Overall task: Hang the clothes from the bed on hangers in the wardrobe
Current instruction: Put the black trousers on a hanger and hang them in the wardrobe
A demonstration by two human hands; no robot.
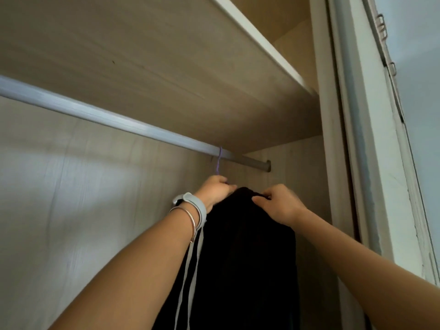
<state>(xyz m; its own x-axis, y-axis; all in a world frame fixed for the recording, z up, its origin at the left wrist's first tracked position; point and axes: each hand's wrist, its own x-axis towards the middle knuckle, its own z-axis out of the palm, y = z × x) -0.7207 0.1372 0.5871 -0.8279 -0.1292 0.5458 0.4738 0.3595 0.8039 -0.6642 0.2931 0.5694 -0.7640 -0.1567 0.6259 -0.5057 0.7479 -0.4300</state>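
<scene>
A grey watch band (193, 203) and a thin metal bangle (190, 216) sit side by side on one wrist. At the right edge, beside a pale wall (419, 67), stands a white frame (371, 139) with worn paint, and small metal fittings (381, 26) are fixed along it.

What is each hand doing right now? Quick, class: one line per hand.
Left hand: closed at the base of the purple hanger hook, by the dark garment.
Right hand: closed, pinching the top edge of the dark garment.
</scene>
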